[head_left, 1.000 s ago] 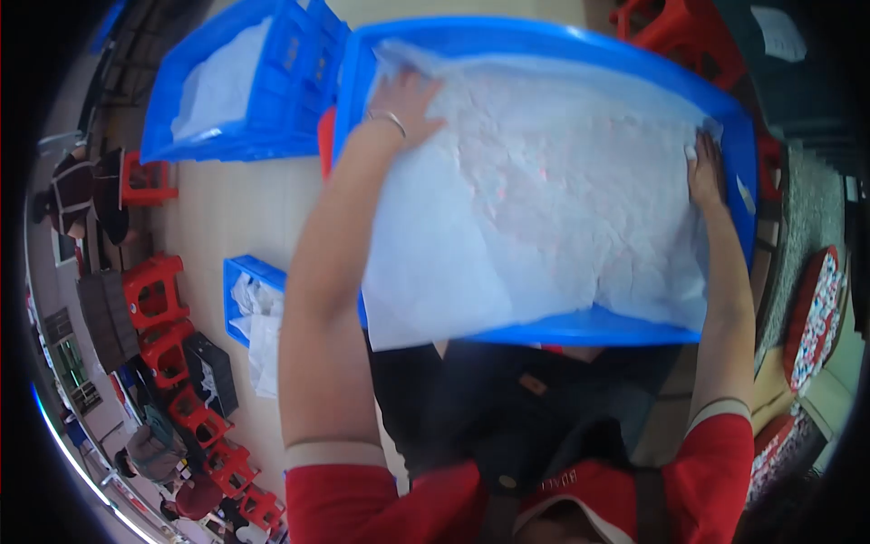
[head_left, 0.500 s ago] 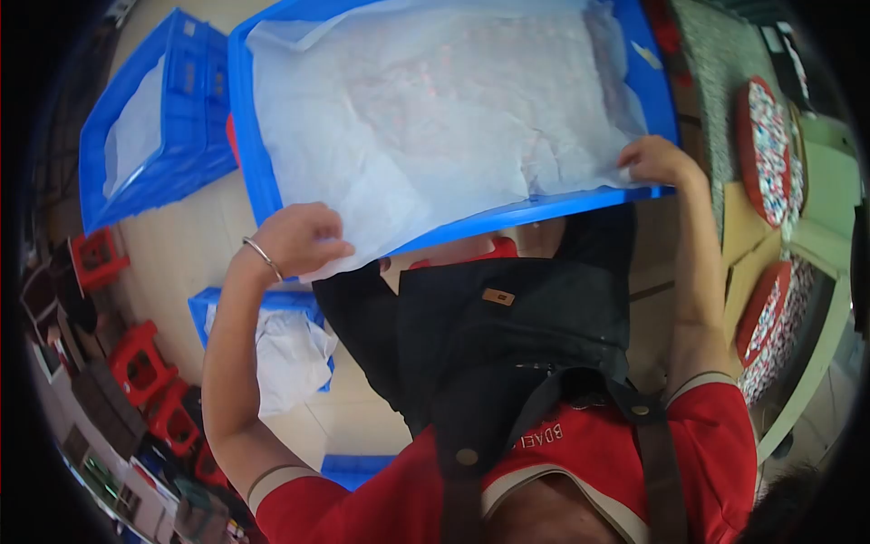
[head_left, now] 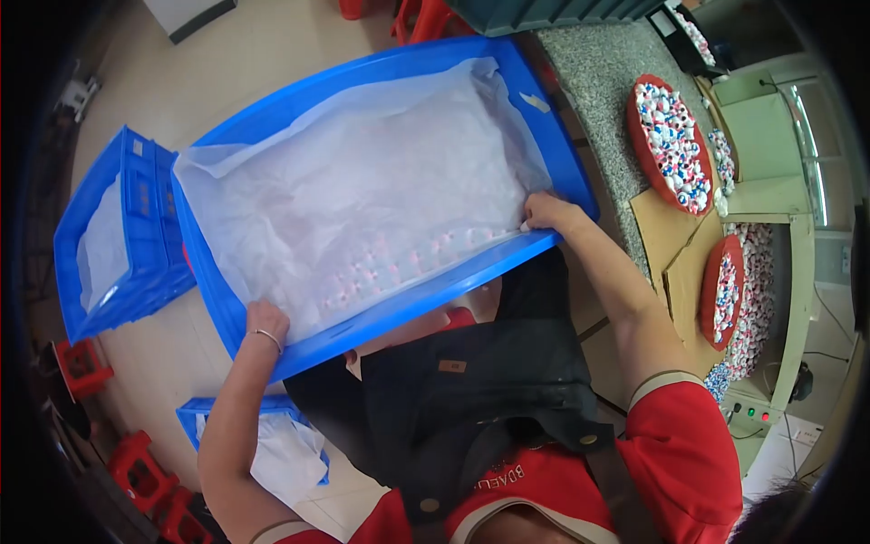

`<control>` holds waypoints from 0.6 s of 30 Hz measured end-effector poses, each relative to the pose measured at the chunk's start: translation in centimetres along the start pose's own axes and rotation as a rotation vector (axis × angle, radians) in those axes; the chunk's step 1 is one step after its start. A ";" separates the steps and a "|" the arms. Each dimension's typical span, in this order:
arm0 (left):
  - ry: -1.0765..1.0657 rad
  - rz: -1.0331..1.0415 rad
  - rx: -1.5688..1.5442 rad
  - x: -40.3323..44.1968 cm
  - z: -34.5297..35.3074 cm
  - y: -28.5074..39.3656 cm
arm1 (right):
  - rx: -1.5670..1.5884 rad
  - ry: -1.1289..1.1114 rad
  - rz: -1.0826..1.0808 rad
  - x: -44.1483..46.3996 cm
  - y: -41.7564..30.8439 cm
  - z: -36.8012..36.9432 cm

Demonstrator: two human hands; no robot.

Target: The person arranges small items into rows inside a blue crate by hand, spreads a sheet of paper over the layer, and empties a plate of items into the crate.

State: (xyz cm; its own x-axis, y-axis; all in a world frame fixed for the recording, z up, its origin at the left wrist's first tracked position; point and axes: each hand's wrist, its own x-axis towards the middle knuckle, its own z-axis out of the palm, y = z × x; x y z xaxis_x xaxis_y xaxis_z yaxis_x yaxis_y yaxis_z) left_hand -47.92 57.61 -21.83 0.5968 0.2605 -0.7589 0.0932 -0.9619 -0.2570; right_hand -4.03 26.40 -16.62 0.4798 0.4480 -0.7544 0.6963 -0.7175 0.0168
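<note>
A thin white sheet of paper [head_left: 362, 172] lies inside a large blue plastic crate [head_left: 399, 322] in front of me. Rows of small pinkish pieces show faintly through its near part; what they are I cannot make out. At the crate's near left corner my left hand [head_left: 267, 320] has its fingers closed on the sheet's edge, just inside the wall. My right hand [head_left: 551, 212] pinches the sheet near the right end, close by the crate's rim. Part of each hand's fingertips is hidden.
Stacked blue crates [head_left: 136, 227] stand at left, and another crate [head_left: 308, 422] with white sheeting sits lower left. At right, a speckled counter [head_left: 594, 100] holds a red basin [head_left: 675, 145] of small coloured pieces. A second red basin [head_left: 722, 295] and red stools [head_left: 140, 471] are around.
The sheet's near edge has come down inside the crate's near wall, and pieces now show through it. Both hands moved with it. The view has shifted, showing more of the counter.
</note>
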 end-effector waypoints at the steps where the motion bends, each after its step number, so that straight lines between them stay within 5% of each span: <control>1: -0.031 -0.018 -0.032 0.0 -0.1 -0.2 | 0.006 0.004 0.002 -0.1 0.2 0.1; 4: -0.112 0.062 -0.146 -3.3 -5.4 -0.7 | -0.035 -0.031 -0.065 -0.5 -0.3 -1.6; 5: -0.113 0.047 -0.144 -4.8 -8.3 -1.6 | -0.061 0.122 -0.031 -1.7 -1.3 -2.6; 7: 0.017 -0.046 -0.637 -5.5 -13.5 -4.0 | -0.093 0.385 -0.013 -2.6 -3.5 -5.6; 11: 1.114 -0.236 -0.609 1.6 -11.9 -9.2 | -0.040 0.977 -0.481 4.0 -6.6 -10.3; 12: 1.109 -0.242 -0.606 3.6 -11.7 -10.0 | -0.074 1.062 -0.582 6.3 -6.8 -11.3; 15: 1.230 -0.373 -0.479 8.5 -10.0 -11.6 | -0.074 0.918 -0.451 12.2 -6.6 -12.2; 17: 1.089 -0.560 -0.749 11.3 -7.9 -11.8 | 0.072 0.883 -0.399 17.2 -4.2 -10.0; 18: 1.041 -0.534 -0.836 12.2 -7.2 -11.8 | 0.026 1.039 -0.359 17.5 -4.1 -9.1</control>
State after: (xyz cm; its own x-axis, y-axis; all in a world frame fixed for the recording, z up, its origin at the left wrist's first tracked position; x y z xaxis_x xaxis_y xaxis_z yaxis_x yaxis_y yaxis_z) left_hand -36.04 71.51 -23.76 0.6086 0.7722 0.1824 0.7014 -0.6310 0.3314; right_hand 6.40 42.00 -23.87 0.4755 0.8549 0.2074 0.8797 -0.4612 -0.1160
